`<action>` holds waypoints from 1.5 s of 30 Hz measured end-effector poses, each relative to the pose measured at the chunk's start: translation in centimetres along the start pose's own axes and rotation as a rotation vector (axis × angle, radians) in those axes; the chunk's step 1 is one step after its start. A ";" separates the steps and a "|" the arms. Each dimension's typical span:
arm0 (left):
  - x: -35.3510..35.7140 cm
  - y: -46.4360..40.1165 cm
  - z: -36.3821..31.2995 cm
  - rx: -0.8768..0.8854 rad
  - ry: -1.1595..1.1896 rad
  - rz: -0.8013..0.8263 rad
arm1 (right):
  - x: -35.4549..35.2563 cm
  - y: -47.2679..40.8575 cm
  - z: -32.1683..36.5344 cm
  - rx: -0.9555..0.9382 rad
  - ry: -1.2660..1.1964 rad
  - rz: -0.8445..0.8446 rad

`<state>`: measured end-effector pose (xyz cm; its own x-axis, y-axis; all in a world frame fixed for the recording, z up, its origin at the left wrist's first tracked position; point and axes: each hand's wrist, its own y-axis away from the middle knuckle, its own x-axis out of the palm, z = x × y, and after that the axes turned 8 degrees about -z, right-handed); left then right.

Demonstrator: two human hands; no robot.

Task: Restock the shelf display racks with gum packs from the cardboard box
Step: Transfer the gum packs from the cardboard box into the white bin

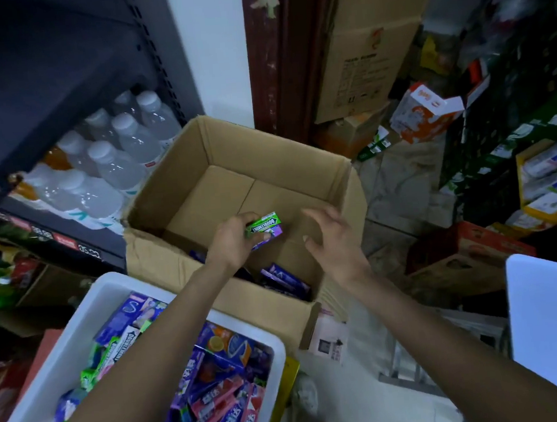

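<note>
1. My left hand (pixel 231 243) is inside the cardboard box (pixel 342 185), fingers curled round a small stack of gum packs (pixel 265 228): a green pack on top and a purple one under it, both lifted clear of the box floor.

2. My right hand (pixel 328 240) hovers just beside the stack over the same box, fingers spread and loosely bent, gripping nothing.

3. Most of the box floor shows bare. What remains in it, as far as I can see, is a cluster of purple packs (pixel 284 279) against the near wall, partly hidden by my left forearm, with another glimpse of purple by my left wrist. I judge the box nearly emptied.

4. The white bin (pixel 78 326) just in front of the box, under my left forearm, is heaped with loose mixed packs (pixel 219 394) in purple, pink, green and blue. They lie jumbled rather than faced up, so I take this for a holding bin and not the display rack.

5. No gum display rack shows from here. The dark shelf (pixel 40 80) on my left carries clear bottles (pixel 123 147) only, so I cannot tell how full the racks are.

6. My judgement: unloading the box is close to done, with the near-wall packs and the ones in my grip left, and the placing on the racks is not yet visible at all.
</note>
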<state>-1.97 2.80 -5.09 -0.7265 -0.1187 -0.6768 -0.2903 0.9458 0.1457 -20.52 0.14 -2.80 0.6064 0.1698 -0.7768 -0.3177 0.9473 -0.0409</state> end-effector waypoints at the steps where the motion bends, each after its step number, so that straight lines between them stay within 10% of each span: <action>1: -0.9 0.5 0.4 0.001 -0.013 -0.057 | 0.6 -0.4 0.7 -0.009 -0.006 0.072; 8: -2.9 2.8 4.4 0.022 -0.190 -0.136 | 6.7 -1.6 1.5 0.221 0.060 0.550; 26: -2.1 2.5 4.6 0.032 -0.333 -0.171 | 10.2 -3.5 -0.4 0.247 0.339 0.774; 45: -8.9 10.4 2.4 -0.002 0.248 -0.395 | 1.5 3.3 10.1 0.205 -0.545 -0.105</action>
<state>2.94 14.39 0.72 -0.6871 -0.5383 -0.4879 -0.5753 0.8133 -0.0871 -13.32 6.30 2.25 0.9313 0.1356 -0.3380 -0.1209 0.9906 0.0644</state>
